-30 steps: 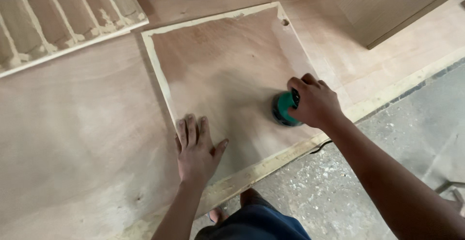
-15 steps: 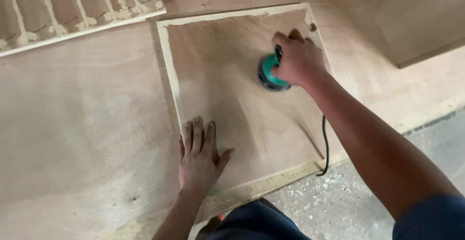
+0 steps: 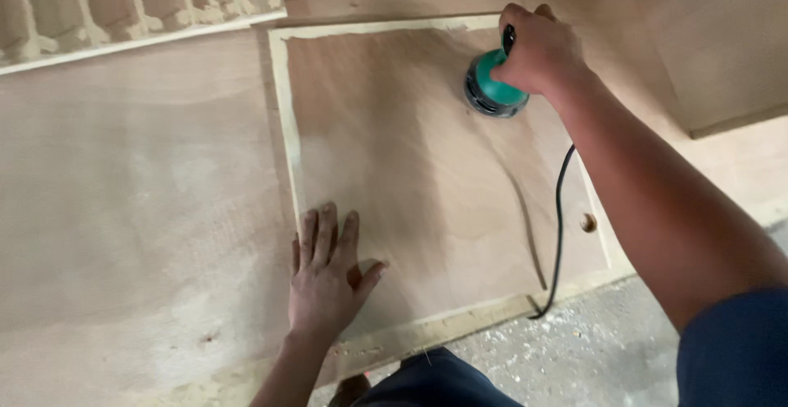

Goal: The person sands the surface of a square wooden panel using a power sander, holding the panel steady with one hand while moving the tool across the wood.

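— Plywood is what you press on? Why is your left hand (image 3: pixel 328 280) flat like that?

— Yes, a square plywood panel (image 3: pixel 427 185) with pale edges. My left hand lies on its near corner, palm down, fingers spread wide and holding nothing. I think it keeps the panel from sliding on the big plywood sheet (image 3: pixel 131 210) under it.

— And the right hand (image 3: pixel 538 50)?

— It is closed around the top of a green sander (image 3: pixel 492 87), far from my left hand, at the far edge of the panel. I hold it from above, so its round base sits flat on the wood.

— Where does the cable go?

— The black cable (image 3: pixel 560 226) runs back under my right arm and down to the grey floor (image 3: pixel 599 349) near my body, so it stays behind the sander.

— Anything beyond your left hand?

— A board with glue ridges (image 3: pixel 123 5), well apart.
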